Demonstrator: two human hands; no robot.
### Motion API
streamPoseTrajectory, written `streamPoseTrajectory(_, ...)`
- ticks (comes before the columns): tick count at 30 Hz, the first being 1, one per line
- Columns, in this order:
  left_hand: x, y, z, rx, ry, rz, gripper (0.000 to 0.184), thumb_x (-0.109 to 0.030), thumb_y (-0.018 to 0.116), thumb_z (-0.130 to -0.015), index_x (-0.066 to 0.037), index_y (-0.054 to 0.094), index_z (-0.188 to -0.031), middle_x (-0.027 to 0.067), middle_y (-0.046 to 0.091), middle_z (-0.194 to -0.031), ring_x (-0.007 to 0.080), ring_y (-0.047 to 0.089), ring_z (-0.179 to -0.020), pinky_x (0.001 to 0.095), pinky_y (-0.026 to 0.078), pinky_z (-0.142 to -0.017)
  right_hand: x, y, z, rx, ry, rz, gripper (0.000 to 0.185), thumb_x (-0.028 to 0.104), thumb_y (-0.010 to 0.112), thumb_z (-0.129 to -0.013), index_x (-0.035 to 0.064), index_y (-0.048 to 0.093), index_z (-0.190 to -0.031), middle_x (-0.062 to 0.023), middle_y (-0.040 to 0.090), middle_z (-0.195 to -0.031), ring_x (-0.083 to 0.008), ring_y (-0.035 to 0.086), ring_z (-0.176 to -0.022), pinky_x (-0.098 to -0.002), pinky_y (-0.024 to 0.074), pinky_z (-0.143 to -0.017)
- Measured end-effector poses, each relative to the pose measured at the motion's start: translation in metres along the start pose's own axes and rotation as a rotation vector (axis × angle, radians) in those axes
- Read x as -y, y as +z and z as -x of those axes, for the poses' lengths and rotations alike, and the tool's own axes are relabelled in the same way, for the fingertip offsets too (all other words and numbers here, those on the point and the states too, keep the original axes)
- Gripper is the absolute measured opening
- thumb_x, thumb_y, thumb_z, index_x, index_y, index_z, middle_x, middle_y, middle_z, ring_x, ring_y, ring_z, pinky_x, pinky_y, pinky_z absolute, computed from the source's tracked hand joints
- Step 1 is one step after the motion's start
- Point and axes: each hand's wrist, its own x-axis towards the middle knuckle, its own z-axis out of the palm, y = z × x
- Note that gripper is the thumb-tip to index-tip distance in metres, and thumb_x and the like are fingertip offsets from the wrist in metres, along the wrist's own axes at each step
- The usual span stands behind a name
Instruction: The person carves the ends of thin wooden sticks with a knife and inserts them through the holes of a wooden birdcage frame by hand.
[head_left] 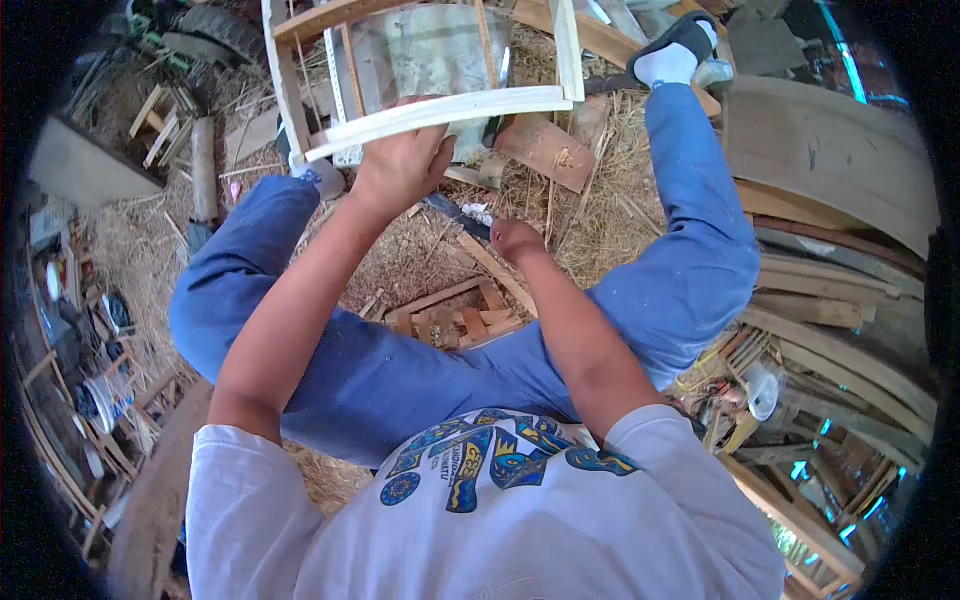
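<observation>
My left hand (400, 168) is closed on the curved front rail of a pale wooden frame (470, 105), its fingers passing behind the rail. The frame stands at the top, with upright side pieces and thinner brown slats inside. My right hand (516, 240) is a fist below and to the right of the rail, apart from it. It grips the end of a dark, long tool (455, 212) that points up and left; the tool's type is unclear. A brown board piece (547, 150) lies on the ground beside the frame.
My legs spread around the frame. Small wood blocks (470, 322) lie on the straw-covered ground between them. Long boards (830, 150) are stacked on the right. A log (204, 170), a grey panel (90, 165) and tyres (222, 35) are on the left.
</observation>
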Motion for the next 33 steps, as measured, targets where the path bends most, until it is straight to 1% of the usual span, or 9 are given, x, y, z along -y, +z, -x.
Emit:
streamPoseTrajectory(3, -0.015, -0.004, 0.015, 0.029, -0.068, -0.108, 0.038, -0.010, 0.074, -0.084, -0.006, 0.065, -0.121, 0.0157, 0.065, -0.123, 0.0381, 0.060, -0.118, 0.0485, 0.045, -0.102, -0.007, 0.008, 0.004, 0.056, -0.033, -0.008, 0.019, 0.022, 0.064, -0.082, 0.0131, 0.076, -0.095, -0.0196, 0.075, -0.104, -0.0425, 0.073, -0.097, -0.0498, 0.0590, -0.082)
streamPoseTrajectory(6, -0.032, -0.007, 0.037, -0.027, -0.106, -0.139, 0.040, -0.010, 0.075, -0.083, -0.011, 0.064, -0.121, 0.0133, 0.060, -0.137, 0.0373, 0.055, -0.129, 0.0494, 0.039, -0.110, -0.013, 0.018, 0.014, 0.066, -0.016, 0.057, 0.021, 0.020, 0.063, -0.081, 0.0124, 0.077, -0.095, -0.0201, 0.075, -0.105, -0.0426, 0.073, -0.096, -0.0496, 0.0597, -0.082)
streamPoseTrajectory(8, -0.036, -0.008, 0.052, -0.036, -0.116, -0.124, 0.039, -0.010, 0.074, -0.084, -0.012, 0.063, -0.121, 0.0114, 0.056, -0.146, 0.0370, 0.051, -0.135, 0.0505, 0.038, -0.110, -0.028, 0.038, 0.007, 0.143, -0.110, 0.167, 0.018, 0.026, 0.061, -0.088, 0.0159, 0.074, -0.094, -0.0153, 0.074, -0.101, -0.0370, 0.071, -0.095, -0.0455, 0.0583, -0.082)
streamPoseTrajectory(13, -0.042, -0.010, 0.073, 0.040, -0.144, -0.084, 0.036, -0.009, 0.074, -0.084, -0.012, 0.065, -0.118, 0.0114, 0.058, -0.142, 0.0373, 0.052, -0.133, 0.0503, 0.040, -0.107, -0.006, 0.046, 0.024, 0.136, -0.113, 0.188, 0.016, 0.024, 0.063, -0.085, 0.0166, 0.076, -0.091, -0.0139, 0.074, -0.097, -0.0367, 0.071, -0.095, -0.0469, 0.0588, -0.082)
streamPoseTrajectory(15, -0.043, -0.004, 0.076, -0.006, -0.185, -0.035, 0.027, -0.006, 0.073, -0.083, -0.011, 0.066, -0.109, 0.0107, 0.061, -0.133, 0.0349, 0.055, -0.128, 0.0495, 0.041, -0.103, -0.004, 0.055, 0.026, 0.095, -0.160, 0.174, 0.015, 0.024, 0.065, -0.085, 0.0168, 0.077, -0.091, -0.0134, 0.075, -0.096, -0.0364, 0.072, -0.095, -0.0475, 0.0588, -0.082)
streamPoseTrajectory(18, -0.044, 0.005, 0.079, 0.000, -0.266, 0.010, 0.020, -0.006, 0.074, -0.083, -0.009, 0.066, -0.102, 0.0112, 0.062, -0.129, 0.0356, 0.056, -0.123, 0.0490, 0.042, -0.101, -0.004, 0.070, 0.023, 0.216, -0.084, 0.206, 0.015, 0.024, 0.068, -0.085, 0.0153, 0.076, -0.093, -0.0128, 0.074, -0.098, -0.0359, 0.072, -0.095, -0.0490, 0.0586, -0.082)
streamPoseTrajectory(21, -0.042, 0.010, 0.088, 0.011, -0.292, 0.049, 0.016, -0.006, 0.074, -0.084, -0.008, 0.066, -0.099, 0.0115, 0.063, -0.127, 0.0361, 0.056, -0.120, 0.0476, 0.043, -0.100, -0.017, 0.101, 0.019, 0.034, -0.193, 0.277, 0.017, 0.025, 0.068, -0.086, 0.0126, 0.076, -0.095, -0.0133, 0.074, -0.102, -0.0364, 0.072, -0.095, -0.0497, 0.0582, -0.083)
streamPoseTrajectory(29, -0.022, 0.016, 0.117, 0.033, -0.378, 0.101, 0.017, -0.006, 0.074, -0.086, -0.007, 0.068, -0.102, 0.0138, 0.064, -0.129, 0.0388, 0.059, -0.119, 0.0483, 0.047, -0.102, -0.008, 0.113, 0.018, -0.003, -0.061, 0.291, 0.020, 0.017, 0.059, -0.091, 0.0083, 0.076, -0.096, -0.0174, 0.073, -0.099, -0.0381, 0.073, -0.095, -0.0501, 0.0594, -0.082)
streamPoseTrajectory(33, -0.017, 0.013, 0.122, 0.004, -0.408, 0.135, 0.015, -0.007, 0.074, -0.087, -0.006, 0.068, -0.101, 0.0156, 0.064, -0.126, 0.0392, 0.060, -0.117, 0.0474, 0.048, -0.101, 0.002, 0.097, 0.028, -0.006, -0.141, 0.353, 0.021, 0.016, 0.059, -0.091, 0.0065, 0.076, -0.098, -0.0180, 0.073, -0.099, -0.0373, 0.073, -0.095, -0.0498, 0.0599, -0.082)
